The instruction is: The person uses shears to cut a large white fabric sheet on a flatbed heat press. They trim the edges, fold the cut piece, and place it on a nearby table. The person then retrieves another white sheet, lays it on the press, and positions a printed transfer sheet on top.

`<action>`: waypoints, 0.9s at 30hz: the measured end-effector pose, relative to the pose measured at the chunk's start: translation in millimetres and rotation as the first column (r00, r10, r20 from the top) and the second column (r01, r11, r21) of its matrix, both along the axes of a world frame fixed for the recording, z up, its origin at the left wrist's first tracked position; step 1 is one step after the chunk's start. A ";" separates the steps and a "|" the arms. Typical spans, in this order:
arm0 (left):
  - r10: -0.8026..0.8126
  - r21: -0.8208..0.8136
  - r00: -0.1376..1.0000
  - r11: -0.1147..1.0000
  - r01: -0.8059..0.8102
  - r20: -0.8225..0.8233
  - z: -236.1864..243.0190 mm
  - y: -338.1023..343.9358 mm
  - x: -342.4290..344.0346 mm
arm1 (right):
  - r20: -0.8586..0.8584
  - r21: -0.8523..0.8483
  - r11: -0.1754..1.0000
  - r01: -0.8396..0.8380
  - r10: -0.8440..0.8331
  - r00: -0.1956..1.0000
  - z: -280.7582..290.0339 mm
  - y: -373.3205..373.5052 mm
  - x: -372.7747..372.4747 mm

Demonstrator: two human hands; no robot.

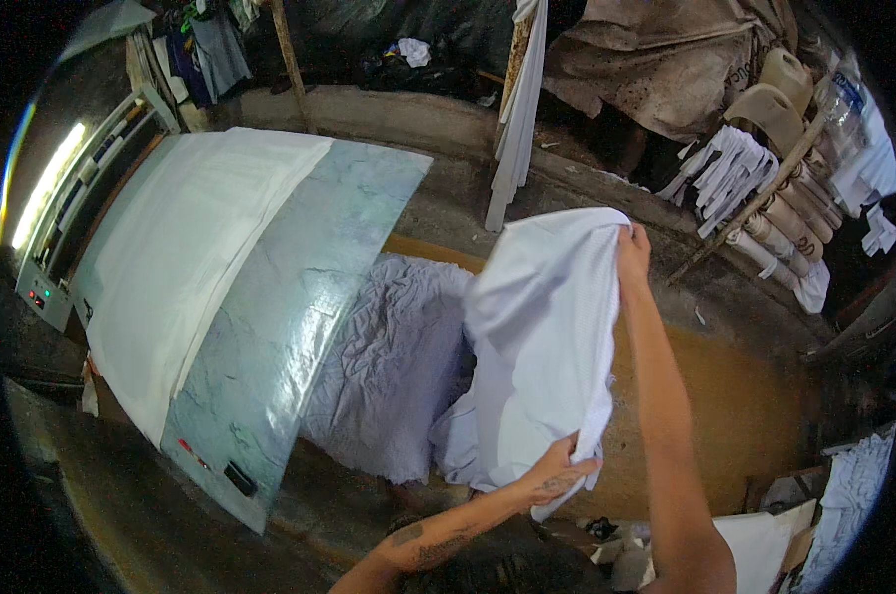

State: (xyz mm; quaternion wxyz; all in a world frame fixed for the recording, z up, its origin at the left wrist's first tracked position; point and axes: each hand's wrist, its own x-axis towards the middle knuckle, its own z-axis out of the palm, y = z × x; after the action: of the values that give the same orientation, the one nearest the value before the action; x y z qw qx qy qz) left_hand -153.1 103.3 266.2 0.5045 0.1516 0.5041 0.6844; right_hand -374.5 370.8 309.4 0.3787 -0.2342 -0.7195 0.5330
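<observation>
A white cloth hangs spread between my two hands, its lower left part drooping toward a crumpled heap. My right hand is closed on the far right corner of the cloth, with the arm stretched out. Nearer to me, my left hand grips the same right-hand edge, close to the near corner. Just left of the held cloth lies a heap of wrinkled pale lilac-grey fabric, partly covered by the table's edge in this view.
A marbled grey-green table stands at left, with layered white fabric, a dark block and a red pen-like item on it. A lit machine frame borders its far-left end. Fabric rolls lean at far right.
</observation>
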 end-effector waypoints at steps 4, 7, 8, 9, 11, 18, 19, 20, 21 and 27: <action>-0.084 -0.078 0.996 0.994 0.083 -0.007 -24.5 39.7 44.4 | 0.217 0.050 0.991 -0.121 0.107 0.970 -56.6 47.5 69.5; -0.060 -0.183 0.998 0.982 0.053 -0.032 -86.1 54.7 64.7 | 0.392 0.038 0.981 -0.192 0.163 0.906 -145.7 56.8 109.9; -0.063 -0.251 0.993 0.967 0.036 -0.102 -114.4 55.1 68.3 | 0.474 0.048 0.984 -0.171 0.128 0.871 -176.2 56.2 120.2; -0.047 -0.284 0.982 0.959 -0.007 -0.182 -143.8 57.0 71.5 | 0.409 -0.003 0.985 -0.170 0.156 0.899 -204.8 54.8 124.7; -0.069 -0.425 0.973 0.905 -0.031 -0.219 -203.6 53.4 76.4 | 0.380 -0.179 0.982 -0.060 0.125 0.916 -252.7 46.1 133.0; -0.206 -0.480 0.913 0.877 0.012 -0.353 -288.8 72.4 113.8 | 0.408 0.085 0.996 -0.033 -0.005 0.913 -279.6 54.6 141.6; -0.277 -0.526 0.900 0.848 0.065 -0.336 -290.3 77.4 114.7 | 0.368 0.090 0.995 0.032 -0.063 0.928 -280.8 59.8 144.3; -0.241 -0.460 0.915 0.885 0.070 -0.324 -293.1 77.4 113.8 | 0.346 0.166 0.983 0.082 -0.136 0.928 -285.8 65.4 148.0; -0.204 -0.389 0.927 0.918 0.070 -0.316 -298.1 72.7 111.5 | 0.313 0.240 0.962 0.133 -0.207 0.927 -293.6 72.8 154.4; -0.306 -0.389 0.939 0.893 0.227 -0.154 -406.1 -62.6 33.4 | 0.881 0.359 0.731 -0.581 -0.058 0.470 -425.4 86.3 234.0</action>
State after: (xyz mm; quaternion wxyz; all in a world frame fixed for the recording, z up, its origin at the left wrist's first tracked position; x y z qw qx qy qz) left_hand -119.7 40.7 -139.8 0.5570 0.1949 0.6473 0.4824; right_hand -140.4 457.2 -116.0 -0.0619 -0.2028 -0.9679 0.1347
